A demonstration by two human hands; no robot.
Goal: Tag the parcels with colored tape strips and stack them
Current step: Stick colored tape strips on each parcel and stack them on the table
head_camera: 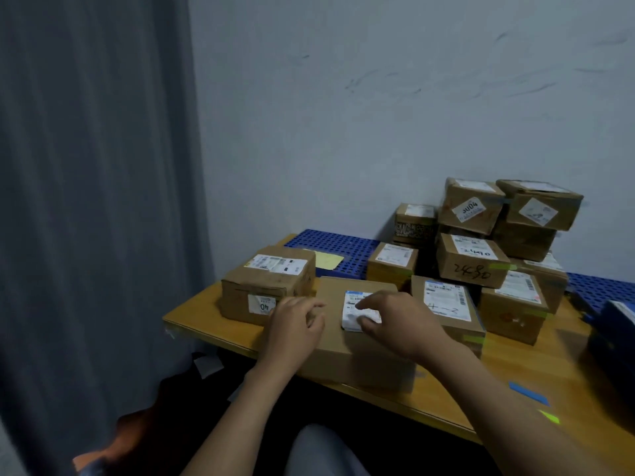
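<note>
A flat cardboard parcel with a white shipping label lies at the front edge of the wooden table. My left hand rests on the parcel's left top edge, fingers loosely bent. Over the label hovers my right hand, fingers spread and touching it. A blue tape strip and a green tape strip are stuck on the table at the right. Other parcels carry green or blue strips.
A taller parcel stands left of the flat one. Several stacked parcels fill the back right against the wall. A blue plastic grid mat lies behind them. A grey curtain hangs at the left.
</note>
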